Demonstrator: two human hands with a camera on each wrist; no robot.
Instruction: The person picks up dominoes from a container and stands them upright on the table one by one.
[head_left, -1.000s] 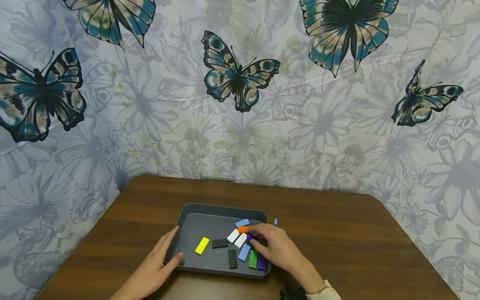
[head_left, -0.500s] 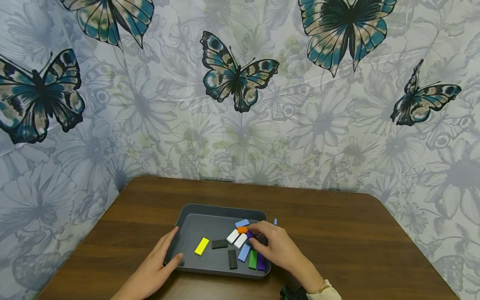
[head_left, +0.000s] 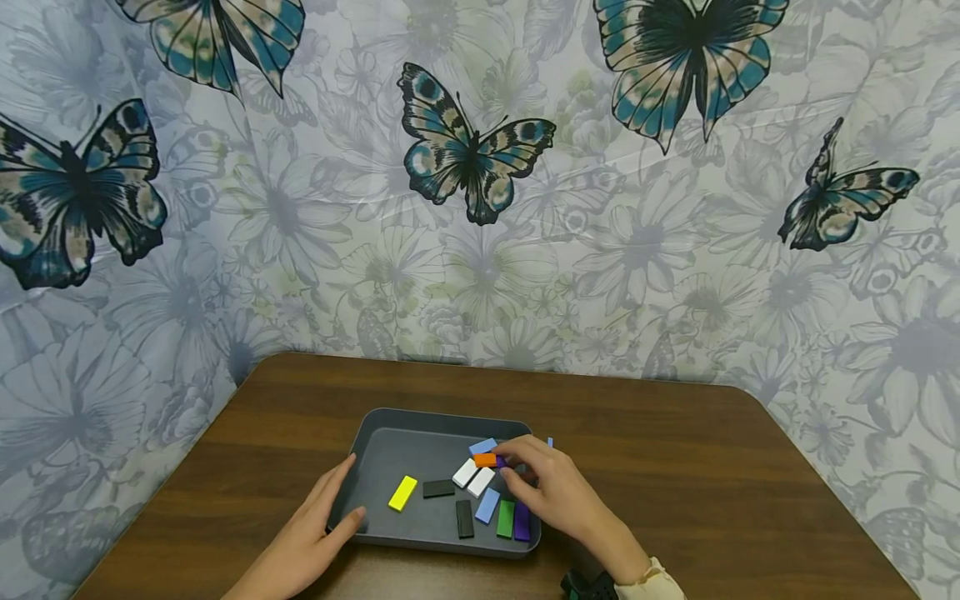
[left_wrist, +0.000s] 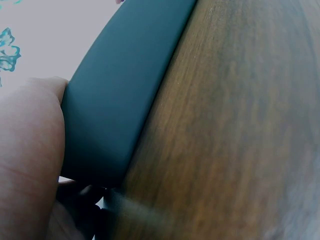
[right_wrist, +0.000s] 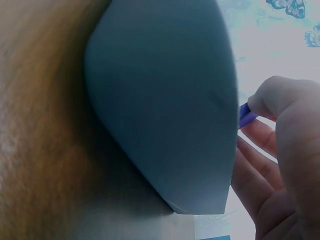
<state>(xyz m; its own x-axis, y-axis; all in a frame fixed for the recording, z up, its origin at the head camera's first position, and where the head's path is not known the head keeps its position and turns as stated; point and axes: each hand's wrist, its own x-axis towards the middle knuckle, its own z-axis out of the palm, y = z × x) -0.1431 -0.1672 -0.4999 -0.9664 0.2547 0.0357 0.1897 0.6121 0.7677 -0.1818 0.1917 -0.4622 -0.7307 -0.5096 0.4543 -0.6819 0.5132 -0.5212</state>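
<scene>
A dark grey tray (head_left: 420, 417) lies on the table, holding several small coloured blocks. At its near left corner my left hand (head_left: 303, 533) grips the rim, thumb over the inside and fingers along the outer side. In the left wrist view that thumb (left_wrist: 32, 125) presses against the tray wall (left_wrist: 120, 95). My right hand (head_left: 558, 487) reaches over the tray's right side and pinches a purple block (right_wrist: 247, 116) between thumb and fingers. This block sits beside an orange block (head_left: 485, 460), close to two white blocks (head_left: 481, 482); fingers hide part of it.
Left in the tray are a yellow block (head_left: 402, 493) and a black one (head_left: 438, 489). Green (head_left: 506, 519) and purple blocks stand near the right corner. A small blue piece (head_left: 551, 442) shows past the right rim. A patterned wall hanging (head_left: 480, 283) backs the wooden table (head_left: 675, 467).
My right hand has moved slightly away from me, bringing the purple block up beside the orange one. The left hand and tray have stayed in place.
</scene>
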